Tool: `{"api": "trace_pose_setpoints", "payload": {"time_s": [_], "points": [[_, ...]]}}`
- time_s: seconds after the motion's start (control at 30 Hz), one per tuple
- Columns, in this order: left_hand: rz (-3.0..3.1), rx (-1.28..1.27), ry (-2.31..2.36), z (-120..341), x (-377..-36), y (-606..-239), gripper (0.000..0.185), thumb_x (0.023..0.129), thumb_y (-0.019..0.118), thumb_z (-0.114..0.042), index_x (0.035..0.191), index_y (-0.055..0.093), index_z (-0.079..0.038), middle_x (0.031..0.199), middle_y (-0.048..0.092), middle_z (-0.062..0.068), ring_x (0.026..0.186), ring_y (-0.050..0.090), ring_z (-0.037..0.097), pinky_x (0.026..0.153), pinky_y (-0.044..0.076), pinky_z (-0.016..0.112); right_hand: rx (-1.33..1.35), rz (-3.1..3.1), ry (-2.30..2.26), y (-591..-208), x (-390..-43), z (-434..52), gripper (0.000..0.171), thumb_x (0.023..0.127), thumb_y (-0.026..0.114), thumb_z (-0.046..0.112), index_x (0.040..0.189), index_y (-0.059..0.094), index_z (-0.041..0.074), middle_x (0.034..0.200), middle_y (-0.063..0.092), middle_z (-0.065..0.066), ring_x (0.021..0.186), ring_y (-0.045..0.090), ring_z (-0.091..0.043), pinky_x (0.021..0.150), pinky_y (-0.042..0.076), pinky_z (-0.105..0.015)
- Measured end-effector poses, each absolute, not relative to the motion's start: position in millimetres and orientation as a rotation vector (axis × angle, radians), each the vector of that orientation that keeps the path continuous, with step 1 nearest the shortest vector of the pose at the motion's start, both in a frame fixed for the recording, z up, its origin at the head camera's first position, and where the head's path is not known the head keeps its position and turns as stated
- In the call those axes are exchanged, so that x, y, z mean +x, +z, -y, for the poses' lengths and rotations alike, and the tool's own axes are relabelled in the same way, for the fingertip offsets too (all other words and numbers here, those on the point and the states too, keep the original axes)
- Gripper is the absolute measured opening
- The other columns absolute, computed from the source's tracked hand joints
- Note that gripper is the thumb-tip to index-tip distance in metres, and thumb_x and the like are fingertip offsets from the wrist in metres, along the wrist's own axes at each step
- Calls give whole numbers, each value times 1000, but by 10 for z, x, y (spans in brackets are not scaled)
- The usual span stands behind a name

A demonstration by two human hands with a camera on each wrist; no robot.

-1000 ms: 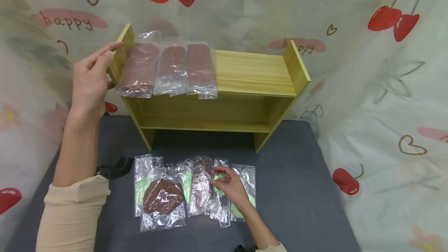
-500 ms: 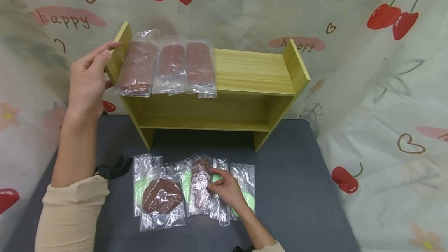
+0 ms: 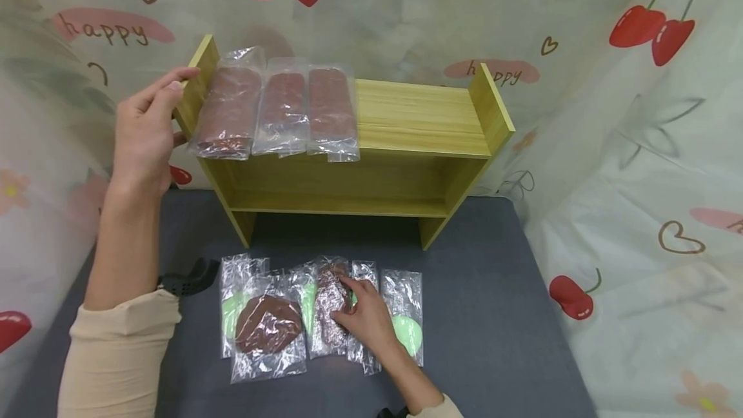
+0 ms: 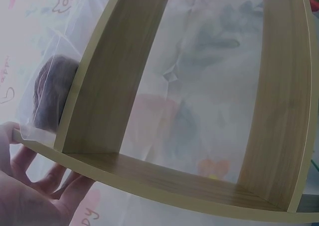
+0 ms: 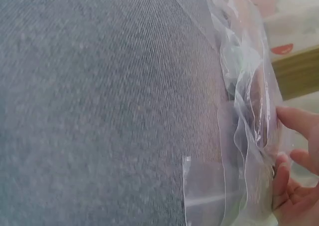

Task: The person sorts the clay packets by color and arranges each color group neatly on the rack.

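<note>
My left hand [image 3: 145, 128] grips the left side panel of a small wooden shelf [image 3: 418, 118], thumb in front and fingers behind it. On the shelf top, three clear bags with reddish-brown slabs [image 3: 284, 102] lean side by side at the left end. My right hand [image 3: 368, 315] is over a bagged long brown slab [image 3: 331, 308] on the table, thumb and forefinger touching its surface, slightly apart. In the right wrist view the fingers [image 5: 294, 118] meet the crinkled clear plastic. Left of it lies a bagged round brown piece [image 3: 268, 324].
Clear bags with light green pieces [image 3: 408, 334] lie on both sides and partly under the brown ones. The shelf's lower board [image 3: 336, 205] is bare. A dark grey cloth [image 3: 482, 315] covers the table, and a patterned curtain [image 3: 627, 211] hangs around it.
My right hand has moved left from above the green-piece bag onto the long brown slab. My left hand keeps its grip on the shelf panel.
</note>
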State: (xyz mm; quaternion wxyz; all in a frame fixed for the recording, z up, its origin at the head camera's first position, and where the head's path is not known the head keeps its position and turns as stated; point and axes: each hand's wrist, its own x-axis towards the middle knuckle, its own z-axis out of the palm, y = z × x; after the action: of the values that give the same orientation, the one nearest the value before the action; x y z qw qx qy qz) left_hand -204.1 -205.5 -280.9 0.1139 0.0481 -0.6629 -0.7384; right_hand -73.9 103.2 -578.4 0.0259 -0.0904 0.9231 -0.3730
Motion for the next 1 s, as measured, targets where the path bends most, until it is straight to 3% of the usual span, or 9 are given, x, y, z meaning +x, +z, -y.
{"api": "trace_pose_setpoints", "payload": {"time_s": [0.3, 0.7, 1.0], "points": [[1960, 152, -2150, 2045, -2038, -2805, 32, 103, 52, -30, 130, 68, -21, 147, 44, -1, 126, 43, 18, 111, 32, 54, -232, -2949, -985, -5773, -734, -967, 75, 73, 87, 41, 140, 57, 24, 113, 60, -3, 60, 45, -3, 51, 37, -21], [1934, 143, -2185, 2057, -2044, -2804, 32, 103, 54, -31, 129, 68, -20, 147, 44, 2, 123, 46, 19, 109, 33, 52, -242, -2989, -914, -5774, -744, -947, 78, 73, 86, 46, 142, 54, 27, 101, 65, 5, 80, 59, -11, 57, 42, -21], [1944, 139, -2175, 2054, -2038, -2813, 32, 103, 53, -31, 129, 68, -21, 147, 43, 3, 123, 46, 20, 106, 36, 51, -120, -2957, -962, -5754, -732, -922, 75, 73, 86, 41, 141, 54, 32, 99, 65, 9, 79, 58, -10, 58, 44, -23]]}}
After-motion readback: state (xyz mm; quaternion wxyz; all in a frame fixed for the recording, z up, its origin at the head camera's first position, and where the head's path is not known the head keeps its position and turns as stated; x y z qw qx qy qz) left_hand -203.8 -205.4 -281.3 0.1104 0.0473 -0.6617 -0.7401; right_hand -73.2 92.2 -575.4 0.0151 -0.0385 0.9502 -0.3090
